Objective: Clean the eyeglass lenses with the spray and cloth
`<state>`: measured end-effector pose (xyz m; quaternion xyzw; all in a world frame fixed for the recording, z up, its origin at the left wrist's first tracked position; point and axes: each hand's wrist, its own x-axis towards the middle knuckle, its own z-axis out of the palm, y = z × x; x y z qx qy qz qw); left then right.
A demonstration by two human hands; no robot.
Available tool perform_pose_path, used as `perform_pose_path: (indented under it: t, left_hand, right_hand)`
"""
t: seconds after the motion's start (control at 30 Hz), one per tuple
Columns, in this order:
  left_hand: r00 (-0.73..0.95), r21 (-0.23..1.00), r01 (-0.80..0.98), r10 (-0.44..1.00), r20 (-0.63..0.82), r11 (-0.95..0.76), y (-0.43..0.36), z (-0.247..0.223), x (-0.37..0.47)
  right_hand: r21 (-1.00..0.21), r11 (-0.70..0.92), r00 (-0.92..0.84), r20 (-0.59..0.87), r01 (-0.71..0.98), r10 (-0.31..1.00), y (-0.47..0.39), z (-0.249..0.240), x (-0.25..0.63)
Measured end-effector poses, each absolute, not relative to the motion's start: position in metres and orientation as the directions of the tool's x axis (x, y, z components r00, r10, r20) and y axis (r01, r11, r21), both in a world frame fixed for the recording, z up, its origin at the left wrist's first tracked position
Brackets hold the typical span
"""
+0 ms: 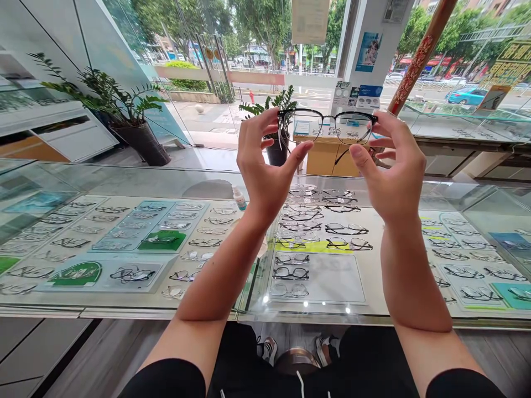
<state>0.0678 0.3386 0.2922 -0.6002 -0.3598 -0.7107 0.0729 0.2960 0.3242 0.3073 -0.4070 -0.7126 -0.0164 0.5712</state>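
A pair of eyeglasses [328,116] with a dark upper rim and clear lenses is held up at eye level, above the glass display counter. My left hand [267,160] grips its left end near the hinge, the thumb stretched out below the left lens. At the other end my right hand [392,160] has its fingers behind the hinge and its thumb below the right lens. The temples are unfolded; one dark temple tip hangs below the right lens.
Rows of eyeglasses [290,273] lie inside the glass counter [207,185]. A small spray bottle [239,197] stands on its top. Beyond are a potted plant [141,141], another potted plant [277,152], a wooden cabinet [327,157] and large windows onto a street.
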Motion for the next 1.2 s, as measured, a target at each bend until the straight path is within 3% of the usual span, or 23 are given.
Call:
perform_pose_path:
  t: [0.4, 0.73, 1.2]
  left_hand:
    - [-0.281, 0.382, 0.566, 0.264, 0.923, -0.731, 0.34, 0.293, 0.067]
    - [-0.285, 0.424, 0.559, 0.314, 0.905, -0.713, 0.345, 0.29, 0.068]
    - [-0.298, 0.399, 0.597, 0.27, 0.916, -0.695, 0.344, 0.287, 0.065]
  right_hand:
    - [-0.425, 0.672, -0.04, 0.828, 0.606, 0.559, 0.328, 0.304, 0.294]
    - [-0.414, 0.67, -0.004, 0.849, 0.617, 0.528, 0.32, 0.307, 0.289]
    - [-0.427, 0.667, -0.058, 0.816, 0.61, 0.575, 0.33, 0.302, 0.293]
